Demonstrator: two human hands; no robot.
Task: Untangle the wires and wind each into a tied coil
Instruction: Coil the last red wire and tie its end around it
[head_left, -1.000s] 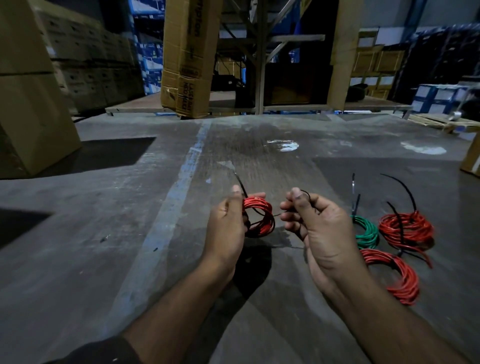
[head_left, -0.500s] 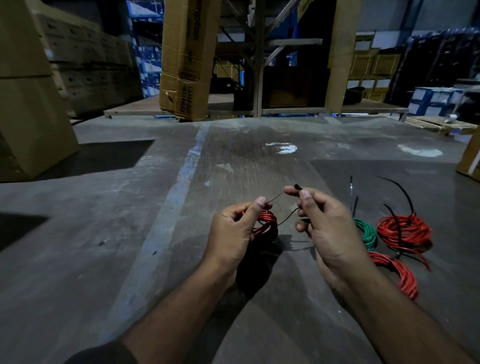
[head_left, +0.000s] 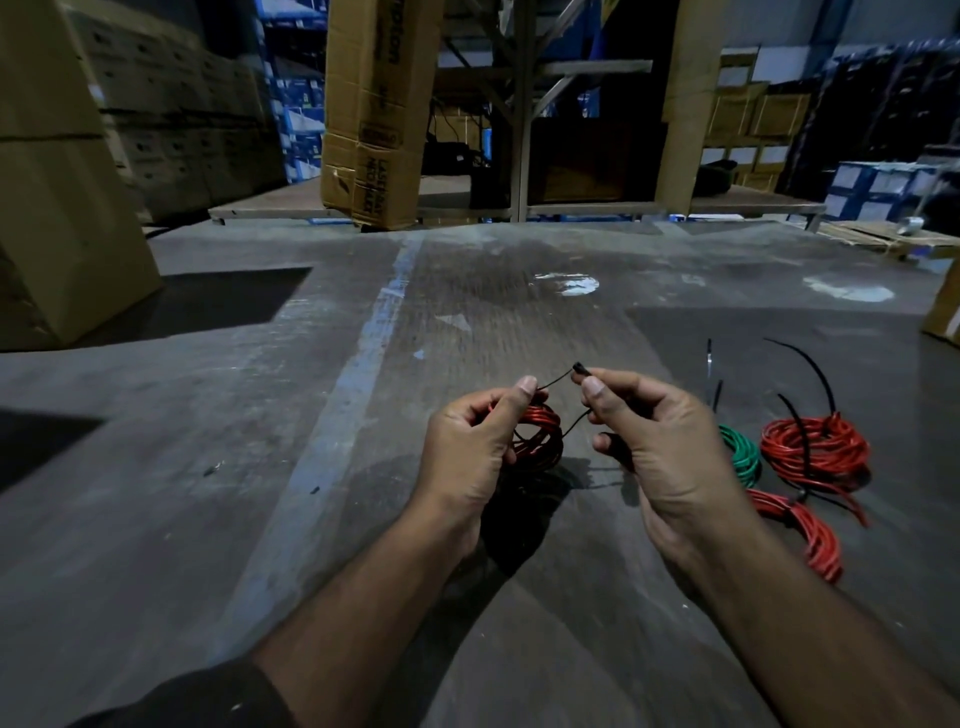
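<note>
My left hand (head_left: 467, 447) grips a small red wire coil (head_left: 540, 441) just above the concrete floor. A thin black cable tie (head_left: 558, 382) loops through that coil; my right hand (head_left: 660, 447) pinches its head end between thumb and forefinger, while my left fingertips hold its other strand. To the right on the floor lie a green coil (head_left: 743, 457), a larger red coil (head_left: 815, 449) with a black tie sticking up, and another red coil (head_left: 810, 535) nearer me, partly hidden by my right wrist.
A loose cable tie (head_left: 709, 356) lies on the grey floor (head_left: 260, 467) beyond the green coil. Big cardboard boxes (head_left: 57, 208) stand at the left, a tall carton (head_left: 371, 109) and metal racking at the back, a box edge (head_left: 945, 312) far right.
My left thumb has moved over the coil's top and my right hand has drawn the tie's end up and toward the left hand, so both hands now pinch the tie close together.
</note>
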